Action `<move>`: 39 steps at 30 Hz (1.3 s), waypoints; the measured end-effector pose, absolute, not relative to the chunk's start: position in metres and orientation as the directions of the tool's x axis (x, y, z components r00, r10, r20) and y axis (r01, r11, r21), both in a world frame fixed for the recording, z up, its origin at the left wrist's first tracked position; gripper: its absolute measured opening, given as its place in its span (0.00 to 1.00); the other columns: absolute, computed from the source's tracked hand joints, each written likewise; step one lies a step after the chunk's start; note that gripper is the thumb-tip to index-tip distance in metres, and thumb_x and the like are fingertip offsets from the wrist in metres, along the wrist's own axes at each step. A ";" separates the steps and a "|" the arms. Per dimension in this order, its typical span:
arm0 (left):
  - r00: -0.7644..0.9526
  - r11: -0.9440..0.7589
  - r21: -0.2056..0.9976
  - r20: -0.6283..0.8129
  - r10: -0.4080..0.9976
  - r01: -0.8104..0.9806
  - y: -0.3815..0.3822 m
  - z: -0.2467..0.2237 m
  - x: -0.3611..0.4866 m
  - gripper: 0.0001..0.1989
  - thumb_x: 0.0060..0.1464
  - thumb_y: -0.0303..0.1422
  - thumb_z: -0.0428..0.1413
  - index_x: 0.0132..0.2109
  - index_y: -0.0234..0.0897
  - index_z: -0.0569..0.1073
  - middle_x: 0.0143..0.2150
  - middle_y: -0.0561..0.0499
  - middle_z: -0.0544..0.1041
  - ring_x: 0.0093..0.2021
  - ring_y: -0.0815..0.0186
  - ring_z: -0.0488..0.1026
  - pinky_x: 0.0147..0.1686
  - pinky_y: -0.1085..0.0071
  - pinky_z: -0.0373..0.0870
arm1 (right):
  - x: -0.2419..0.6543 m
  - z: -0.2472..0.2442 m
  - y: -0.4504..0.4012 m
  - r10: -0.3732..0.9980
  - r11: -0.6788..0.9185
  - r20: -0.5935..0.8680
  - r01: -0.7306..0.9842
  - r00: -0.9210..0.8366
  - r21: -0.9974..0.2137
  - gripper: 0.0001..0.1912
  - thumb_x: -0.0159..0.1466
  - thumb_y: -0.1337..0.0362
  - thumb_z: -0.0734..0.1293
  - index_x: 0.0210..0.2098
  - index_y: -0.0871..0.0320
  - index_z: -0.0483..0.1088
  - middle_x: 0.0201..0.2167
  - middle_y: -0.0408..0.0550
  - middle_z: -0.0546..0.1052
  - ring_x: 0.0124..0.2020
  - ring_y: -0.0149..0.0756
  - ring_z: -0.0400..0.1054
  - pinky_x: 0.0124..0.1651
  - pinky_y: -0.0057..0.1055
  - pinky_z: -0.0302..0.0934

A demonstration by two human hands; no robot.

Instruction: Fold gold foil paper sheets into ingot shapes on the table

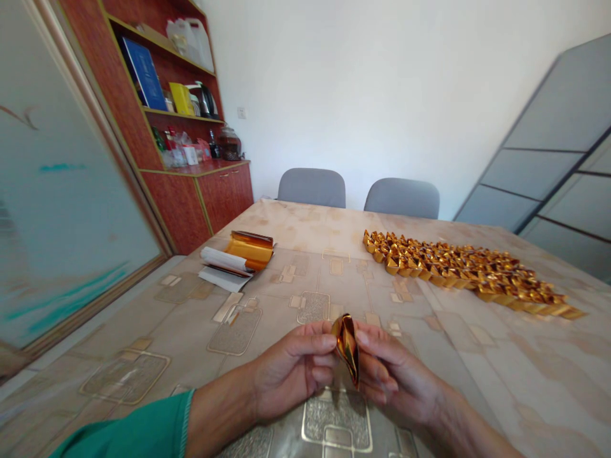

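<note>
foil piece point(347, 346), gold and partly open, is pinched between left hand point(296, 361) and right hand point(396, 366); squeezing too hard could crumple its folds.

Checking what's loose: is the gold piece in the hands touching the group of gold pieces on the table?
Apart. The head view plainly shows tablecloth between the held gold piece and the group of gold pieces.

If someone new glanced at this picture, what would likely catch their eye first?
Probably the glittering rows of folded gold pieces on the table's right side. Next, the shiny gold piece held between the left hand and right hand at the front, then the curled gold sheets farther left.
</note>
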State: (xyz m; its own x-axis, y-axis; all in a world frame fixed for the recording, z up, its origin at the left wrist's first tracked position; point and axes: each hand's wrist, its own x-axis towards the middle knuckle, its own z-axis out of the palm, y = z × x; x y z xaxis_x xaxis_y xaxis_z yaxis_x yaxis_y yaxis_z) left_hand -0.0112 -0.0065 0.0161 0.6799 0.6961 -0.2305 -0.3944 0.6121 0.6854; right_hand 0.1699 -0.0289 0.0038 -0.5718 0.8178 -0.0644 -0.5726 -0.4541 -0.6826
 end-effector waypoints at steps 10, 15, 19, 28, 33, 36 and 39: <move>0.792 0.767 0.423 -0.162 0.589 -0.483 -0.004 0.013 -0.011 0.12 0.47 0.23 0.66 0.40 0.30 0.75 0.28 0.56 0.67 0.21 0.81 0.58 0.21 0.85 0.56 | 0.172 0.000 -0.029 0.845 -0.405 -0.065 -0.556 -0.531 -0.725 0.10 0.64 0.59 0.70 0.34 0.59 0.70 0.10 0.30 0.61 0.11 0.21 0.43 0.17 0.19 0.49; 0.733 0.741 0.397 -0.208 0.647 -0.542 -0.003 0.009 -0.010 0.20 0.45 0.19 0.65 0.46 0.38 0.74 0.32 0.55 0.72 0.23 0.79 0.63 0.22 0.83 0.59 | 0.173 -0.002 -0.028 0.827 -0.452 -0.095 -0.554 -0.554 -0.699 0.09 0.64 0.60 0.70 0.35 0.58 0.68 0.12 0.30 0.62 0.11 0.21 0.42 0.17 0.20 0.50; 0.678 0.671 0.482 -0.195 0.709 -0.563 -0.006 0.009 -0.009 0.19 0.44 0.23 0.66 0.45 0.37 0.74 0.27 0.57 0.69 0.23 0.77 0.64 0.24 0.81 0.60 | 0.172 -0.002 -0.028 0.818 -0.472 -0.120 -0.538 -0.563 -0.698 0.11 0.62 0.58 0.72 0.34 0.56 0.67 0.12 0.30 0.62 0.11 0.21 0.42 0.16 0.20 0.50; 0.564 0.528 0.696 -0.211 0.798 -0.487 -0.010 0.013 -0.005 0.20 0.43 0.31 0.69 0.42 0.38 0.70 0.31 0.55 0.73 0.27 0.72 0.71 0.26 0.78 0.63 | 0.169 -0.004 -0.029 0.800 -0.481 -0.108 -0.522 -0.591 -0.704 0.11 0.63 0.58 0.71 0.32 0.57 0.66 0.12 0.31 0.62 0.11 0.21 0.43 0.17 0.21 0.50; 0.573 0.538 0.692 -0.217 0.791 -0.481 -0.010 0.013 -0.005 0.20 0.44 0.33 0.68 0.43 0.38 0.69 0.35 0.52 0.76 0.30 0.68 0.74 0.28 0.75 0.65 | 0.169 -0.003 -0.030 0.802 -0.488 -0.115 -0.533 -0.586 -0.691 0.12 0.62 0.59 0.72 0.39 0.58 0.69 0.15 0.30 0.60 0.14 0.21 0.42 0.20 0.20 0.49; 0.577 0.526 0.715 -0.210 0.789 -0.461 -0.011 0.013 -0.005 0.19 0.44 0.34 0.68 0.42 0.37 0.70 0.34 0.51 0.76 0.30 0.68 0.74 0.29 0.75 0.65 | 0.170 -0.002 -0.030 0.799 -0.498 -0.124 -0.532 -0.588 -0.685 0.11 0.62 0.61 0.72 0.39 0.59 0.69 0.16 0.30 0.59 0.15 0.21 0.42 0.21 0.20 0.48; 0.549 0.500 0.739 -0.211 0.809 -0.452 -0.012 0.013 -0.004 0.18 0.44 0.36 0.68 0.40 0.37 0.71 0.31 0.52 0.75 0.28 0.70 0.72 0.27 0.76 0.63 | 0.170 -0.001 -0.029 0.780 -0.508 -0.114 -0.517 -0.616 -0.689 0.09 0.62 0.62 0.72 0.37 0.60 0.70 0.15 0.31 0.59 0.15 0.21 0.42 0.20 0.21 0.46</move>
